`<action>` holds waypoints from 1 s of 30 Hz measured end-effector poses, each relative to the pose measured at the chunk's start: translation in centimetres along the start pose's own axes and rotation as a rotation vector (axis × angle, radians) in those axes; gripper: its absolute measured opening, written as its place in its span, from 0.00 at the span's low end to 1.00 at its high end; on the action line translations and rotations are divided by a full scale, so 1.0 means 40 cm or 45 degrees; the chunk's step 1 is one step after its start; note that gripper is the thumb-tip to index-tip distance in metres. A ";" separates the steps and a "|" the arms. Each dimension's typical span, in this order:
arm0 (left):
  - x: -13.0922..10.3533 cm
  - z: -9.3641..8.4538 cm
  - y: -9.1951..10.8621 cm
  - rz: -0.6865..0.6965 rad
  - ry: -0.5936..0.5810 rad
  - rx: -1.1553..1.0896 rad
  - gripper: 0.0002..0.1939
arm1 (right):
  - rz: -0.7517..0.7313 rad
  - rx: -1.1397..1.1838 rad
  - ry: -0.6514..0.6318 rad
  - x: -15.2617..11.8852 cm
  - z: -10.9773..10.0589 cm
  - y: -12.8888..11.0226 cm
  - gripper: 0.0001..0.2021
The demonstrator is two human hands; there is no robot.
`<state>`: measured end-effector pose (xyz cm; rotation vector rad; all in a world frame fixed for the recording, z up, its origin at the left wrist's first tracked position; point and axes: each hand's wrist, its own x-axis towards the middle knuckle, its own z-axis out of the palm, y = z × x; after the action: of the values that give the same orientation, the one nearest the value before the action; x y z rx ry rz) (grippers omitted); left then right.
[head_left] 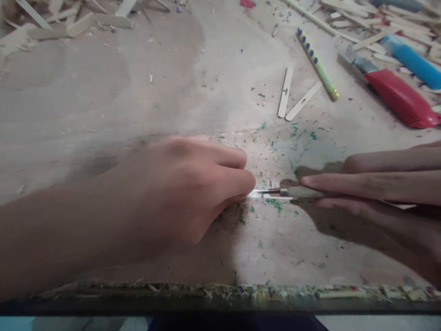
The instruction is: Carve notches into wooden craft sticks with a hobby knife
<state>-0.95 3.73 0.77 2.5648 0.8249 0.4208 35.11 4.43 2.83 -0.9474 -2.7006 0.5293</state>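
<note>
My left hand [203,184] is closed near the middle of the table, its fingertips pinching one end of a thin pale wooden strip [257,195] that lies on the surface. From the right comes my right hand [375,184], its fingers wrapped along a slim tool [299,191] with a pale handle and a small metal collar. The tool's tip points left and reaches over the strip, close to my left fingertips. Green shavings [274,204] are scattered around the strip. The strip's left end is hidden under my left fingers.
Two slotted wooden sticks [285,92] and a yellow-green pencil [319,66] lie behind the hands. At the right are a red-handled cutter [401,96], a blue tool [413,59] and heaped sticks [406,27]. Wood scraps [79,23] sit back left; debris lines the front edge [220,292].
</note>
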 end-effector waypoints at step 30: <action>-0.020 0.006 -0.010 0.175 0.051 0.037 0.23 | -0.144 -0.026 -0.055 0.009 0.002 -0.005 0.24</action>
<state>-1.66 3.46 0.24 2.6577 0.6756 0.5065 34.69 4.51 2.87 -0.7910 -2.7831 0.5058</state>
